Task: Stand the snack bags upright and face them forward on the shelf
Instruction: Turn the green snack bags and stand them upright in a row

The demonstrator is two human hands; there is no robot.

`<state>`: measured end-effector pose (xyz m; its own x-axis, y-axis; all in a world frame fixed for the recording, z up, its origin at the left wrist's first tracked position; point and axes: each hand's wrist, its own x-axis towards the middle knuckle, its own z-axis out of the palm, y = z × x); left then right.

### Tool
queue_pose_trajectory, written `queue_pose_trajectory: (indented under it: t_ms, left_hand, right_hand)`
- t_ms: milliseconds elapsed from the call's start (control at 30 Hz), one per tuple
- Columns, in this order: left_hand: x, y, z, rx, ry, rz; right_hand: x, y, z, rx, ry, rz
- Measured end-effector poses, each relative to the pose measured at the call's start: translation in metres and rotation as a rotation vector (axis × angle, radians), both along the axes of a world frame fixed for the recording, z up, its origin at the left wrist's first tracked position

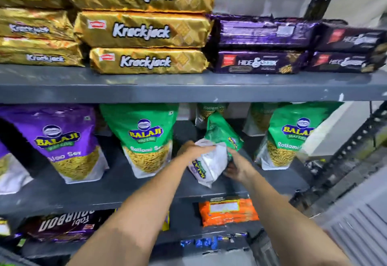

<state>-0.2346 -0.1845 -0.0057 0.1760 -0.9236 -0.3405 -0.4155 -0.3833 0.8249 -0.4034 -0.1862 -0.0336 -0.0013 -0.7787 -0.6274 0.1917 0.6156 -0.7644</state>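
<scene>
My left hand (193, 150) and right hand (238, 166) are pinching the crumpled green-and-white plastic snack bag (215, 150) from both sides, fingers wrapped on its white base. It is tilting, side-on, on the middle grey metal shelf (125, 184). The neighbouring green bag (146, 140), purple bag (67, 142) and right green bag (287, 140) are already standing forward; I judge this one remains.

You're in a small shop or its stockroom: a grey metal rack (188, 86) with slotted uprights, stocked with multiples of the same packaged snacks. On top of that shelf board lie stacked gold Krackjack packs (144, 29) and purple Hide & Seek packs (257, 62). Under it stand Balaji snack bags (146, 137) in a row. Lower still, more biscuit packs (62, 226).
</scene>
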Motion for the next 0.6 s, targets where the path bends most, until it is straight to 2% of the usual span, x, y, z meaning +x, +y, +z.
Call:
queue_pose_trajectory:
  t_ms: [67,200,267,400,500,600]
  left_hand:
    - [-0.008,0.002,-0.009,0.035,0.108,0.009]
    - [-0.026,0.014,-0.024,-0.029,0.247,0.12]
    - [-0.033,0.023,-0.023,-0.075,0.31,0.131]
    - [-0.034,0.031,-0.021,-0.21,0.263,0.131]
    - [-0.033,0.03,-0.019,-0.302,0.195,0.123]
    - [-0.035,0.019,-0.015,-0.37,0.174,0.126]
  right_hand:
    - [-0.005,-0.007,-0.003,0.006,-0.054,-0.021]
    - [-0.025,-0.008,-0.004,0.051,-0.074,0.002]
    - [-0.033,-0.013,0.001,0.007,-0.112,0.033]
    - [-0.033,-0.023,0.017,-0.243,-0.219,-0.037]
    - [-0.036,-0.028,0.031,-0.502,-0.097,-0.031]
    - [-0.041,-0.038,0.041,-0.668,0.057,0.045]
